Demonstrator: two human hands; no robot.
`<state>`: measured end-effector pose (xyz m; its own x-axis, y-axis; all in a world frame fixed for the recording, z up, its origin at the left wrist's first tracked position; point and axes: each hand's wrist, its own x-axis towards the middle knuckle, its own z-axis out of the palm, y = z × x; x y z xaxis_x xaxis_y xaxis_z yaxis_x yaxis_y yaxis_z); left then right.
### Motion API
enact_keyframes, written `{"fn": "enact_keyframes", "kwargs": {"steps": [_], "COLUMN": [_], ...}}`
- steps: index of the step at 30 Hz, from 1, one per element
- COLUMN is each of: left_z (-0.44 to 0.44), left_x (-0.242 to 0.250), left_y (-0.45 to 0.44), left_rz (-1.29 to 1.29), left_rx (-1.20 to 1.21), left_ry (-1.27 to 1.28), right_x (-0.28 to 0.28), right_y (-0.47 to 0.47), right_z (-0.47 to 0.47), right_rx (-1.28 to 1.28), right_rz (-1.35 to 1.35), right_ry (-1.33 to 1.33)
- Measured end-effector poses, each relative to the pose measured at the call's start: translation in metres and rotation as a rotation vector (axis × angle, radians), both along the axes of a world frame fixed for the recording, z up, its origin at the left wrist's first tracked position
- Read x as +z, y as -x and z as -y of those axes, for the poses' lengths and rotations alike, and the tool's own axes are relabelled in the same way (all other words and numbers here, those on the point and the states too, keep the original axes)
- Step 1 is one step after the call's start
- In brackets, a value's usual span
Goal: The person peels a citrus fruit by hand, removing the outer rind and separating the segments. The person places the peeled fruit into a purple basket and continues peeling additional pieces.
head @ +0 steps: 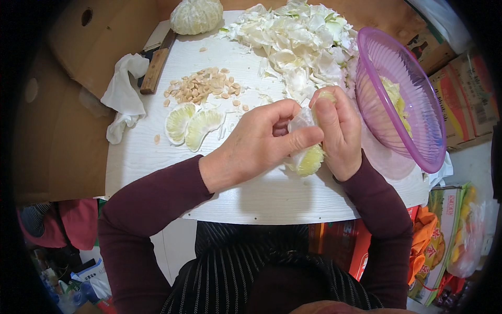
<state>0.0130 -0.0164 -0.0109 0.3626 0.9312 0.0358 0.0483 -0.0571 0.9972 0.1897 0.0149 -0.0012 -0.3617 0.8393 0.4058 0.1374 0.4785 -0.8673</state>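
Observation:
Both hands meet over the right half of the white table [235, 206]. A pale yellow pomelo segment [310, 161] is held between them, its whitish membrane [301, 119] partly loosened. My left hand [262, 137] pinches the membrane with thumb and fingers. Around the segment's upper part, my right hand [339, 129] is closed, the thumb pressed on the flesh. Part of the segment is hidden by the fingers. Two unpeeled segments [202, 125] lie left of my left hand, beside a heap of pale seeds [204, 84].
A purple ribbed plastic bowl [362, 74], tilted, holds yellow pulp [394, 98] at the right. Peel and membrane scraps [298, 43] are piled at the back. A peeled pomelo [197, 15], a wooden-handled knife [155, 70] and crumpled tissue [127, 92] lie at the left by cardboard [59, 137].

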Motion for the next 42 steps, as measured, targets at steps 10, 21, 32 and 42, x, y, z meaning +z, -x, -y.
{"fn": "enact_keyframes", "kwargs": {"steps": [10,21,32,42], "left_z": [0.002,0.004,0.0,-0.002], "left_x": [0.003,0.013,0.013,0.008], "left_y": [0.0,0.006,0.007,0.007], "left_rz": [-0.01,0.035,0.108,-0.025], "left_rx": [0.071,-0.021,-0.08,0.023], "left_ry": [-0.017,0.141,0.264,0.048], "right_x": [-0.006,-0.005,-0.008,-0.006], "right_y": [-0.009,-0.006,-0.004,-0.007], "right_z": [-0.008,0.001,-0.004,0.002], "right_rx": [-0.022,0.13,0.275,-0.015], "right_rz": [0.342,-0.053,-0.269,0.156], "right_ry": [-0.594,-0.017,0.479,-0.213]}}
